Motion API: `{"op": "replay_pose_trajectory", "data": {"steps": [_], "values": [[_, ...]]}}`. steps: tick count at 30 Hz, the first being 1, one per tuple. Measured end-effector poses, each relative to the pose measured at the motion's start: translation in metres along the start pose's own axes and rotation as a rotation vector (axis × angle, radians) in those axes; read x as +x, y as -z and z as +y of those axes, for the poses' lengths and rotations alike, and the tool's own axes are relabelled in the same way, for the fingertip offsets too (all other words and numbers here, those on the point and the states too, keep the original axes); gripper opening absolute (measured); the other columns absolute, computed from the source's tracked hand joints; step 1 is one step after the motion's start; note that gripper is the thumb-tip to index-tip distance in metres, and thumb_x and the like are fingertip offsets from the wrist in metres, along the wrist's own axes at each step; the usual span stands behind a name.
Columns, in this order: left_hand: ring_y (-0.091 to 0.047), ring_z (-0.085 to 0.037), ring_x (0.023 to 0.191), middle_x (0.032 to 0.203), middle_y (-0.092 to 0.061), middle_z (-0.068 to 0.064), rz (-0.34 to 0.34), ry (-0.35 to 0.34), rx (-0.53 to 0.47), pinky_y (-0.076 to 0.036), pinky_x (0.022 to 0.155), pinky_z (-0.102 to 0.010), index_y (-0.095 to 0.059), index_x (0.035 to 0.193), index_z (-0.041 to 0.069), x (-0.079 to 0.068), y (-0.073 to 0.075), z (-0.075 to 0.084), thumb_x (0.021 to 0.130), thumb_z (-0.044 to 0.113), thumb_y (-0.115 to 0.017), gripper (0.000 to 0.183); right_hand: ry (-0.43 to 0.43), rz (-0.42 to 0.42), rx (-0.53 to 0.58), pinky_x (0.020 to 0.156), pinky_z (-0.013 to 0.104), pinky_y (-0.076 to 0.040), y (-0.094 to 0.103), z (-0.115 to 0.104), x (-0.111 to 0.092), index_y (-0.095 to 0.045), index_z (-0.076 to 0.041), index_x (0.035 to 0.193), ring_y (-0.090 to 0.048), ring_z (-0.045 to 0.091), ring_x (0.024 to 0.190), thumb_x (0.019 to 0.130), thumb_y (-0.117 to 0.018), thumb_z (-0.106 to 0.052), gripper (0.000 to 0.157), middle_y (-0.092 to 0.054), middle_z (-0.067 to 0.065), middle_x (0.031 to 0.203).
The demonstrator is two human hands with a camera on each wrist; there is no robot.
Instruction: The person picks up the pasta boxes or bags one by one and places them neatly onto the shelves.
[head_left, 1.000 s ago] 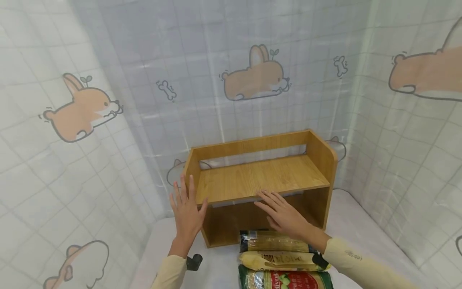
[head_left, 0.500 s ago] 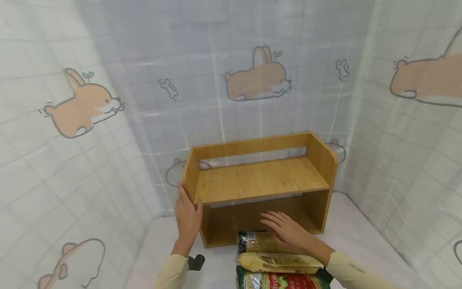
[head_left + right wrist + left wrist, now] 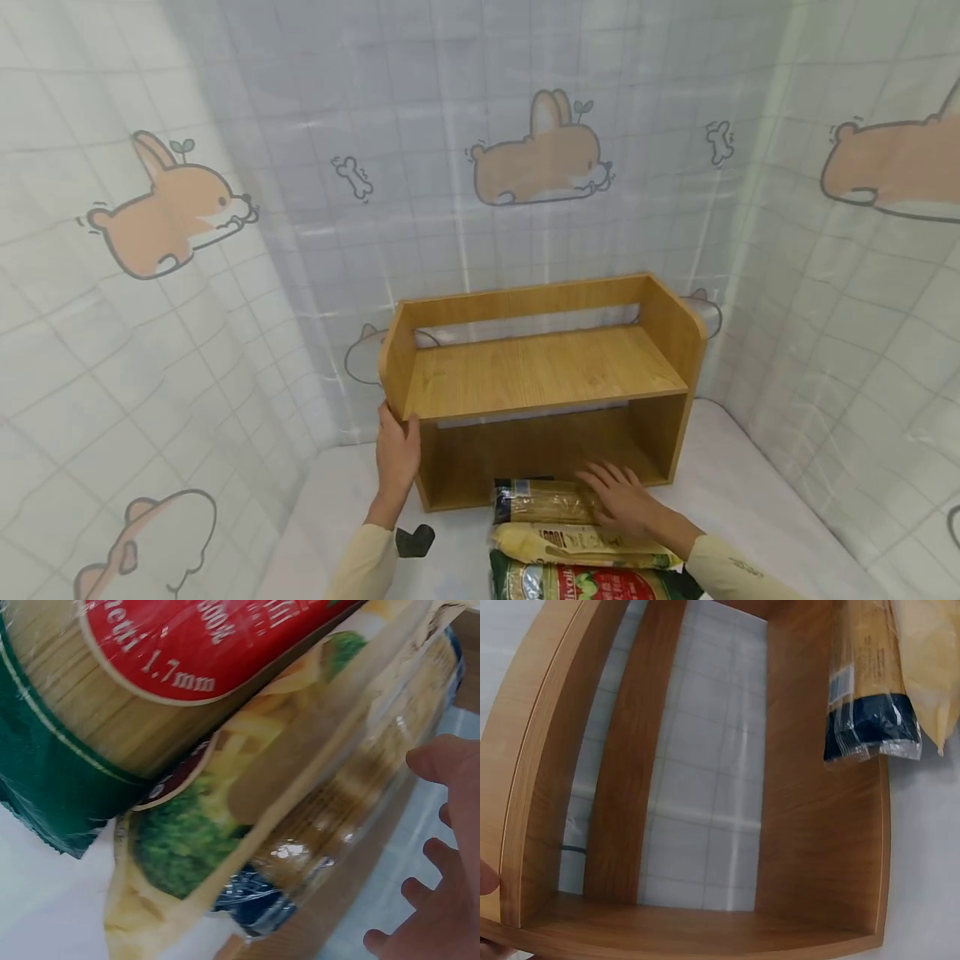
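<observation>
A two-tier wooden shelf stands against the back curtain. My left hand grips its left side panel, thumb on the front edge and fingers on the outer side. In the left wrist view a thumb tip shows at the shelf's corner. In front lie three packs side by side: clear-wrapped spaghetti with a dark blue end, a yellow pasta pack, and a green-and-red spaghetti pack. Over the clear pack's right end is my right hand, fingers loosely spread; contact is unclear.
Curtains with a grid and dog pattern enclose the back and both sides. The shelf and packs lie on a white surface. A black heart shape lies left of the packs.
My left hand has come down from beside the shelf's upper left and taken hold of its side panel. My right hand has moved down and right, from the shelf's front edge to the packs.
</observation>
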State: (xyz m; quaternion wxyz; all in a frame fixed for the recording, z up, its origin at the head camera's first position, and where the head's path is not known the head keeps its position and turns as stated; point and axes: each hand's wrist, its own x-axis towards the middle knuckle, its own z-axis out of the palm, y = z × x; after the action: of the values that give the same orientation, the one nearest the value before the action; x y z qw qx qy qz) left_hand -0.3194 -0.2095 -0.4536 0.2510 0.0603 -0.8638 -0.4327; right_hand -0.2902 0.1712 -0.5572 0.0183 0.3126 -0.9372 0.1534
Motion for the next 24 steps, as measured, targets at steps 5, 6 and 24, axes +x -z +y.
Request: {"op": "replay_pose_trajectory", "data": {"steps": [5,6,24], "values": [[-0.052,-0.054,0.134,0.145,-0.050,-0.039,-0.013,-0.009,-0.019,-0.042,0.110,-0.063,-0.032,0.150,-0.012,0.003,0.003,0.001,0.105,0.018,-0.048,0.057,-0.019,-0.045,0.040,0.106,0.076,-0.034,-0.010,0.007,-0.002,-0.042,-0.003,0.150,-0.041,0.052,0.140,0.097,-0.069,-0.023,0.063,-0.043,0.026,0.154],[-0.052,-0.054,0.134,0.145,-0.051,-0.039,-0.026,-0.008,-0.025,-0.042,0.110,-0.062,-0.033,0.150,-0.012,0.004,0.004,0.002,0.105,0.019,-0.047,0.056,-0.020,-0.051,0.050,0.106,0.075,-0.034,-0.011,0.008,-0.003,-0.041,-0.002,0.151,-0.041,0.052,0.141,0.097,-0.069,-0.024,0.065,-0.043,0.026,0.155],[-0.064,-0.051,0.113,0.120,-0.064,-0.036,-0.027,-0.004,-0.031,-0.049,0.094,-0.063,-0.049,0.130,-0.012,0.015,0.010,0.009,0.106,0.014,-0.048,0.036,-0.191,-0.131,0.178,0.112,0.074,-0.030,-0.023,0.016,0.006,-0.040,0.002,0.152,-0.046,0.052,0.140,0.099,-0.068,-0.027,0.067,-0.049,0.026,0.152]]}}
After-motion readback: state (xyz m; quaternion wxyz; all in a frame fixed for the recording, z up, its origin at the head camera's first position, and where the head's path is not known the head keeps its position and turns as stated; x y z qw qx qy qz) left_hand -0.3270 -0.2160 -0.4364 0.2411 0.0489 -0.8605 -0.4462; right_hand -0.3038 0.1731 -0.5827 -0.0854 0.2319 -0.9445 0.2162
